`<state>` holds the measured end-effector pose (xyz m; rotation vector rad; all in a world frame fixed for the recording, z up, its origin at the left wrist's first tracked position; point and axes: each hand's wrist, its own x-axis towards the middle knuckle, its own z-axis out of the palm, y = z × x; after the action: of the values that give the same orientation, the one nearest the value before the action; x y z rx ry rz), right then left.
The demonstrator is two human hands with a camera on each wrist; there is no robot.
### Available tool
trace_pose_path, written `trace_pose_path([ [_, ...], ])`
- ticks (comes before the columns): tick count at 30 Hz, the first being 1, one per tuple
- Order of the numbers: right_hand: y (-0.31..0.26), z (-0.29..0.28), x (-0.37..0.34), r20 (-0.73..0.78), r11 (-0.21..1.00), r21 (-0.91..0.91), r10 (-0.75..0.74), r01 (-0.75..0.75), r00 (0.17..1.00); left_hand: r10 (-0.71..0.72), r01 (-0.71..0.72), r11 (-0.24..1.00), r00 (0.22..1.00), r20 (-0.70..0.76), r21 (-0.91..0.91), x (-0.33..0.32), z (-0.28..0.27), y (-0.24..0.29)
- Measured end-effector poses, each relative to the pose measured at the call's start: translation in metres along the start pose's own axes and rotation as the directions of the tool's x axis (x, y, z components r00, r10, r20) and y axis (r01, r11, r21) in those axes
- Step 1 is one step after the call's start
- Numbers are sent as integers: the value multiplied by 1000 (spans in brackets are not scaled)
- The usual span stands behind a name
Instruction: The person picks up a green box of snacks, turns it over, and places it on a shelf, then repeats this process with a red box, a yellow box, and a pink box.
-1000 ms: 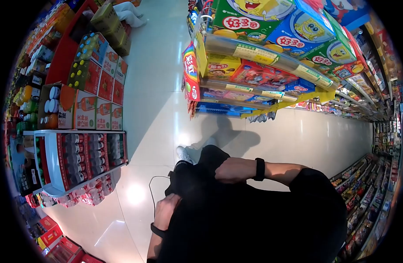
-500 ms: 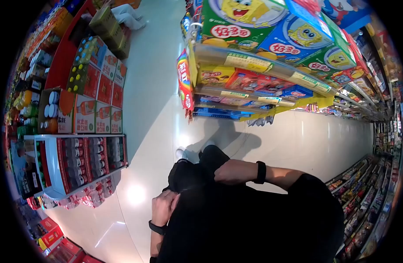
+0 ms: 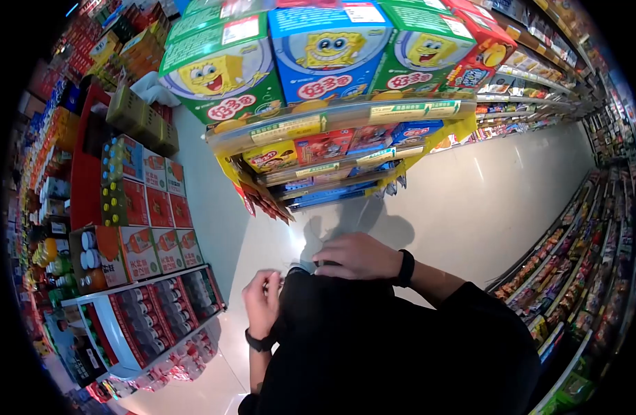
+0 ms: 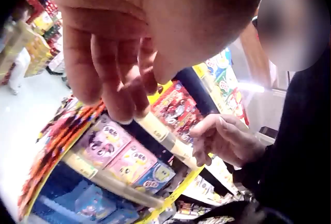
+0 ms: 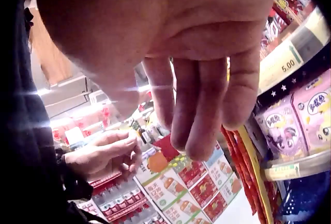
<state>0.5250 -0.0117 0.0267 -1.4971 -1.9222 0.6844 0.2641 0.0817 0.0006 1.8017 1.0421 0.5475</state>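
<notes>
My left hand (image 3: 262,303) is held in front of my body, its fingers loosely bent and nothing in them. To its right, my right hand (image 3: 359,256) is also bare, fingers relaxed. In the left wrist view the left fingers (image 4: 121,79) hang down before the shelf. The right wrist view shows the right fingers (image 5: 201,105) hanging the same way. A shop shelf end stands just ahead, with a green SpongeBob snack box (image 3: 224,72) and a blue SpongeBob snack box (image 3: 332,55) on top. Neither hand touches the goods.
On the left are stacked drink cartons (image 3: 139,252) and a rack of bottles (image 3: 159,311). Long snack shelves (image 3: 560,256) run along the right. Red hanging snack packs (image 3: 262,200) edge the shelf end. Pale tiled floor (image 3: 498,180) lies between.
Both hands have risen away from my dark clothing and their fingers have loosened. The view has turned, so the shelf end now stands nearer the middle.
</notes>
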Motion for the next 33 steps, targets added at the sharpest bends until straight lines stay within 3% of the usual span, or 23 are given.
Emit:
trace_pose_path([
  [4, 7, -4, 6, -196, 999, 19, -28, 32, 980, 146, -147, 988, 989, -21, -42, 44, 25, 40],
  [6, 6, -11, 12, -243, 1000, 14, 26, -23, 970, 206, -213, 968, 976, -69, -130, 61, 39, 67],
  [9, 10, -12, 22, -363, 995, 90, 76, -46, 929, 437, -423, 896, 894, -97, 136, 80, 49, 72],
  [11, 12, -17, 24, -404, 993, 116, 77, -33, 912, 407, -400, 913, 899, -158, 76, 94, 59, 83],
  [14, 19, -33, 31, -393, 975, 182, 189, -125, 900, 393, -391, 919, 897, -200, 52, 110, 69, 78],
  [17, 40, -44, 39, -503, 985, 156, 140, -70, 853, 346, -368, 929, 897, -276, -31, 121, 79, 76],
  [19, 42, -50, 42, -597, 974, 224, 153, -20, 787, 410, -392, 912, 862, -297, 121, 124, 79, 88],
  [22, 48, -55, 45, -589, 955, 296, 171, 14, 790, 470, -409, 879, 830, -299, 246, 124, 81, 98],
  [23, 48, -58, 47, -544, 969, 246, 126, 14, 829, 478, -405, 872, 824, -302, 276, 124, 82, 100],
  [27, 37, -57, 62, -516, 986, 71, -94, 152, 851, 469, -372, 874, 814, -342, 314, 135, 85, 94],
  [31, 26, -59, 87, -464, 984, -69, -176, 163, 868, 524, -336, 826, 753, -398, 452, 144, 85, 87],
  [33, 23, -61, 101, -382, 985, -159, -117, 60, 917, 455, -293, 870, 784, -421, 396, 145, 84, 90],
])
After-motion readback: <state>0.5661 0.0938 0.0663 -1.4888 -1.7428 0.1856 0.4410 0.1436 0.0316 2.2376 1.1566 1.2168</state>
